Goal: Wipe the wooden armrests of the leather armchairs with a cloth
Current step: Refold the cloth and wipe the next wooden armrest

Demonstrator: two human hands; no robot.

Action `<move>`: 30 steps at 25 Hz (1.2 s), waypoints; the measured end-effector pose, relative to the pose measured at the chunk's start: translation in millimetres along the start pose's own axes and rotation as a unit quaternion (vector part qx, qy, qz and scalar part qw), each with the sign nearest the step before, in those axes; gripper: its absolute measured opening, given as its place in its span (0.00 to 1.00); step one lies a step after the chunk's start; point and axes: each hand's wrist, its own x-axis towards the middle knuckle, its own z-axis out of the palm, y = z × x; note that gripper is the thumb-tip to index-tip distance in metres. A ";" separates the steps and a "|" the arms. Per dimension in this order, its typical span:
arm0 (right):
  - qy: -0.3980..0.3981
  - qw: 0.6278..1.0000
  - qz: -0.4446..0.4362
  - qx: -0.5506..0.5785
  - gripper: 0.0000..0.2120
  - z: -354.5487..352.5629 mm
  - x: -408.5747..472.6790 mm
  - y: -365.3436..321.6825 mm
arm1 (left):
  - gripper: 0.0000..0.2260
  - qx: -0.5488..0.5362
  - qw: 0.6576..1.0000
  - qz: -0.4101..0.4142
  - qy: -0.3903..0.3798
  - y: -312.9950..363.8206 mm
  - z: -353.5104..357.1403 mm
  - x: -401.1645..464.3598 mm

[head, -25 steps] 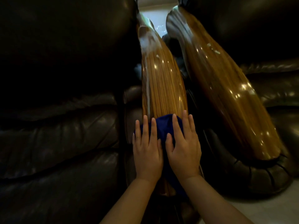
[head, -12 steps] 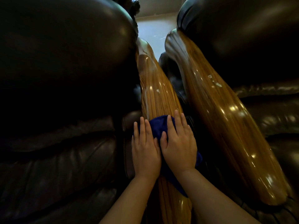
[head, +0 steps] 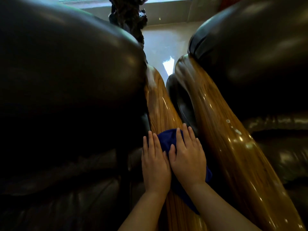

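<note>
Two glossy wooden armrests run side by side between two dark leather armchairs. On the left armrest (head: pixel 160 104) lies a dark blue cloth (head: pixel 166 139). My left hand (head: pixel 155 162) and my right hand (head: pixel 186 157) press flat on the cloth, side by side, fingers pointing away from me. The cloth shows between and ahead of the fingers and hangs off the armrest's right side under my right wrist. The right armrest (head: pixel 233 147) carries a few white specks near its middle.
The left armchair's leather back (head: pixel 66 90) bulges close against the left armrest. The right armchair (head: pixel 258 55) rises on the right. A narrow dark gap separates the armrests. Beyond them lie a pale shiny floor (head: pixel 163 44) and a dark carved object (head: pixel 128 15).
Both hands have pushed the cloth forward along the left armrest, away from me. The white film seen earlier on its far part is mostly gone. The view has tilted upward.
</note>
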 end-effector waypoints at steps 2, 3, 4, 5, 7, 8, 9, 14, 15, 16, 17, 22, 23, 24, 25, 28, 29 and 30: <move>-0.007 1.000 0.003 -0.003 0.23 1.3 21.9 -4.4 | 0.25 -0.008 1.000 -0.008 -0.007 3.0 0.1 23.5; -0.009 1.000 0.007 0.000 0.23 2.8 32.9 -5.7 | 0.25 -0.012 1.000 -0.007 -0.010 4.5 0.6 34.5; -0.012 1.000 0.012 0.004 0.22 4.8 43.4 -6.7 | 0.25 -0.021 1.000 -0.005 -0.013 5.4 1.0 44.5; -0.015 1.000 0.015 0.009 0.23 6.7 52.2 -7.7 | 0.25 -0.032 0.999 -0.004 -0.015 6.2 0.6 53.2; -0.023 0.999 0.016 0.021 0.23 9.4 67.0 -8.7 | 0.25 -0.042 0.999 0.004 -0.021 7.5 -0.2 68.6; -0.029 0.999 0.016 0.026 0.23 10.7 73.5 -8.8 | 0.24 -0.035 0.999 0.009 -0.022 7.7 0.4 75.6; -0.034 0.999 0.015 0.029 0.23 11.8 79.8 -9.4 | 0.24 -0.023 0.999 0.013 -0.023 7.4 1.1 82.9; -0.035 0.998 -0.006 0.049 0.24 23.6 119.7 -9.6 | 0.24 0.056 0.998 0.000 -0.017 5.2 6.8 123.9; -0.036 0.998 -0.008 0.053 0.24 26.3 126.9 -9.4 | 0.24 0.070 0.997 -0.001 -0.017 4.9 6.6 131.2; -0.039 0.998 -0.007 0.054 0.24 28.1 133.3 -8.8 | 0.25 0.083 0.996 0.000 -0.021 5.0 5.5 138.0; -0.048 0.997 -0.002 0.052 0.24 29.2 139.8 -8.0 | 0.25 0.098 0.995 -0.001 -0.031 5.1 3.9 145.3; -0.134 0.981 0.008 0.138 0.26 10.7 155.0 10.6 | 0.27 0.134 0.986 -0.031 -0.090 14.9 -18.5 150.9; -0.113 0.979 0.008 0.172 0.26 3.8 153.1 17.9 | 0.27 0.116 0.990 -0.044 -0.063 14.9 -25.6 146.4; -0.081 0.977 0.001 0.197 0.27 -3.8 149.3 25.1 | 0.28 0.096 0.994 -0.041 -0.023 14.6 -32.0 141.2; -0.055 0.978 -0.018 0.201 0.28 -11.2 143.8 31.9 | 0.28 0.069 0.997 -0.019 0.011 15.1 -37.6 135.9; -0.063 0.980 -0.104 0.160 0.29 -15.7 127.7 44.9 | 0.27 -0.041 0.997 0.065 -0.028 21.9 -42.7 126.4; -0.084 0.977 -0.109 0.163 0.29 -13.4 122.7 45.2 | 0.28 -0.032 0.994 0.066 -0.082 25.6 -39.0 122.8; -0.102 0.974 -0.100 0.174 0.28 -10.0 118.7 44.9 | 0.28 0.006 0.990 0.063 -0.128 27.6 -32.9 118.7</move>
